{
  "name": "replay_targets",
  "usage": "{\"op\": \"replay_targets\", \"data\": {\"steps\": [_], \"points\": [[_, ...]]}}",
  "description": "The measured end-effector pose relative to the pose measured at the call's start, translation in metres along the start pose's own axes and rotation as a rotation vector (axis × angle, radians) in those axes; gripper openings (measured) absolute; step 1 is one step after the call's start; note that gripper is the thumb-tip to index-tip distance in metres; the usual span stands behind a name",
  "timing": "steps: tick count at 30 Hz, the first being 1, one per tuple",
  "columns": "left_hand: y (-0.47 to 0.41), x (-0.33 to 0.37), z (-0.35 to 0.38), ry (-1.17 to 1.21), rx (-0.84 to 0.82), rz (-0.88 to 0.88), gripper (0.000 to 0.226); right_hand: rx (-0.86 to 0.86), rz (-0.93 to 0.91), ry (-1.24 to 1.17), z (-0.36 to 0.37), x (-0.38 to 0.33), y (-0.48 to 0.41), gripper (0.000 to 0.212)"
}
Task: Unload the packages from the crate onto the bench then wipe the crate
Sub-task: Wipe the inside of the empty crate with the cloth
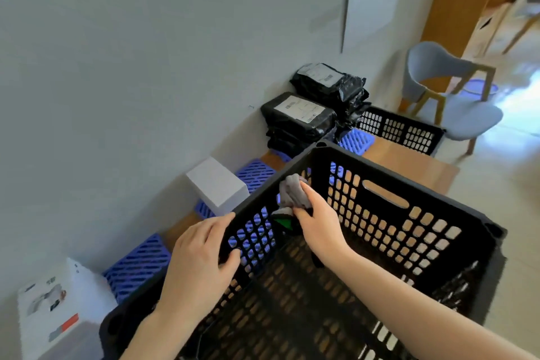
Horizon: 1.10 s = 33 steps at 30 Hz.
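A black perforated plastic crate (409, 231) fills the lower middle of the view, with nothing inside it. My left hand (198, 260) grips its left wall from outside, fingers over the rim. My right hand (318, 225) is inside the crate, shut on a grey cloth (292, 191) pressed against the inner face of the left wall near the far corner. Two stacks of black plastic-wrapped packages (304, 120) with white labels lie on the wooden bench (409, 161) against the wall.
A white box (219, 184) and a printed white box (55, 307) sit on blue slatted mats (137, 266) along the wall. A second black crate (400, 128) stands at the bench's far end. A grey chair (450, 96) stands beyond it.
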State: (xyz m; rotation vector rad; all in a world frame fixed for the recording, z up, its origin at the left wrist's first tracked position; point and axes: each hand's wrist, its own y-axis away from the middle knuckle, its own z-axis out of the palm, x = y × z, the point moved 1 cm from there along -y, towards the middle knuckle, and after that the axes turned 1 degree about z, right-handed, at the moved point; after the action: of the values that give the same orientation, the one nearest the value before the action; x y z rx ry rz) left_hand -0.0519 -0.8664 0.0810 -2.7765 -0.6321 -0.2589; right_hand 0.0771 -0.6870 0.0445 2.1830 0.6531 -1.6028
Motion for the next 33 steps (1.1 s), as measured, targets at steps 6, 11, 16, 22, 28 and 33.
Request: {"op": "replay_targets", "data": {"steps": [6, 11, 16, 22, 28, 33], "points": [[-0.058, 0.009, 0.004, 0.258, -0.129, 0.172, 0.070, 0.370, 0.077, -0.276, 0.014, -0.008, -0.014, 0.051], [-0.106, 0.022, 0.017, 0.402, -0.276, 0.251, 0.074, 0.463, 0.126, -0.311, 0.024, 0.000, -0.043, 0.055], [-0.159, 0.028, 0.037, 0.549, -0.378, 0.316, 0.064, 0.544, 0.116, -0.328, 0.058, 0.013, -0.048, 0.061], [-0.194, 0.040, 0.058, 0.503, -0.368, 0.452, 0.054, 0.763, 0.106, -0.243, 0.138, 0.031, -0.016, 0.062], [-0.195, 0.042, 0.070, 0.486, -0.251, 0.497, 0.051, 0.896, 0.202, -0.521, 0.126, 0.017, -0.038, 0.060], [-0.195, 0.047, 0.070, 0.387, -0.300, 0.576, 0.053, 0.960, 0.027, -0.508, 0.128, 0.006, -0.036, 0.058]]}}
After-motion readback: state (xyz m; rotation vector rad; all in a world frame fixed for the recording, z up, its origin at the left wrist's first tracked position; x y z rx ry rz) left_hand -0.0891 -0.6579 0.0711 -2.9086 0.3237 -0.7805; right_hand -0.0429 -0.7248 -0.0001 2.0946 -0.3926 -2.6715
